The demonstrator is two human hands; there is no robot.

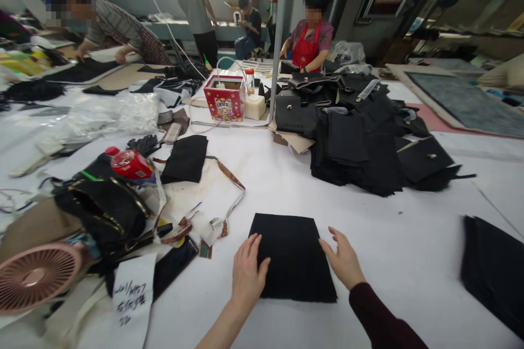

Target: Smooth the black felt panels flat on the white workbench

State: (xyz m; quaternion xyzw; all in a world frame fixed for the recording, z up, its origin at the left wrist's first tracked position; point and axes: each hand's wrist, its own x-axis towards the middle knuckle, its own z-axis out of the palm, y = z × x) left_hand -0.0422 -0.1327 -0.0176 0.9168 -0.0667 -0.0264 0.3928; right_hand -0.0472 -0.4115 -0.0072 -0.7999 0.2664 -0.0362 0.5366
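A black, roughly square fabric panel [295, 262] lies flat on the white table [229, 316] in front of me; I cannot tell whether it is one layer or a stack. My left hand [248, 270] rests at its left edge, fingers stretched forward and thumb apart over the black surface. At the right edge, my right hand [343, 256] has its fingers spread, with the fingertips at or just beside the side of the panel. Neither hand grips anything. Another pile of black panels [495, 272] sits at the far right.
Black bag pieces [352, 136] are heaped at the back right. A red box [224, 101] stands by a metal pole [277, 38]. On the left are a black bag [102, 207], a pink fan [39, 278] and a red bottle [131, 164]. Co-workers are across the table.
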